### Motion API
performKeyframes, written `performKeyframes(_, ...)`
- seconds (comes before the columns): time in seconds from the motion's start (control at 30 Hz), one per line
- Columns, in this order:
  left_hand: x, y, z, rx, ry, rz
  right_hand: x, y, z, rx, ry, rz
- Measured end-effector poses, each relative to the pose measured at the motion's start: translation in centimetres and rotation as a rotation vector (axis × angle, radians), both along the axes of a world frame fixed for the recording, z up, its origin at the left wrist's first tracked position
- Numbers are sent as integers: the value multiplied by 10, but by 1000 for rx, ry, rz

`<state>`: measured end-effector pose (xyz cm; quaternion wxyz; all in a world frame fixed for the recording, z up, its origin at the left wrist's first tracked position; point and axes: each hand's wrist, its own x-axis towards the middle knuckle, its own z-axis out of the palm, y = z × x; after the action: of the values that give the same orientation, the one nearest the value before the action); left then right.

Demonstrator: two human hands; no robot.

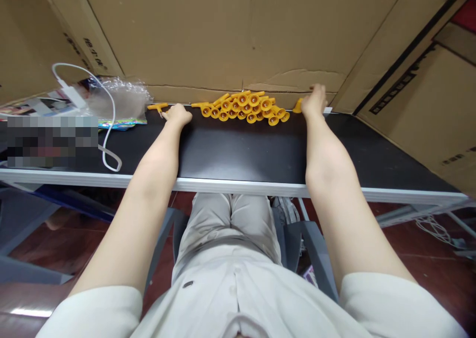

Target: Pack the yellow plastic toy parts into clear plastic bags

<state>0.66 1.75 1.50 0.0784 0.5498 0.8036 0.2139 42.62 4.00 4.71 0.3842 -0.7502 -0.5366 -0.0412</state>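
Observation:
A pile of several small orange plastic funnel-shaped pieces lies at the far edge of the black table, against the cardboard wall. My left hand rests on the table just left of the pile, fingers curled, beside a loose orange piece. My right hand lies just right of the pile, fingers bent down, touching another orange piece. What the fingers of either hand enclose is hidden.
Clear plastic bags and a white charger with cable lie at the table's left. Cardboard sheets wall in the back and right side. A grey chair frame and red floor show below the table edge.

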Motion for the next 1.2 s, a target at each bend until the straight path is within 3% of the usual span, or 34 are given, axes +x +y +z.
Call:
performKeyframes(0.17,4,-5,4,-6,-5,16,31,4,-18,-178,-57,21)
performKeyframes(0.5,10,-10,9,50,10,1,25,20,-14,-431,-225,119)
performKeyframes(0.7,13,-13,12,71,-11,-1,27,29,-11,-369,-244,69)
performKeyframes(0.97,-6,-1,-3,126,-17,-20,23,26,-14,-277,-164,16)
performKeyframes(1.2,-10,8,-13,-31,-25,-105,24,25,-8,-245,-89,13)
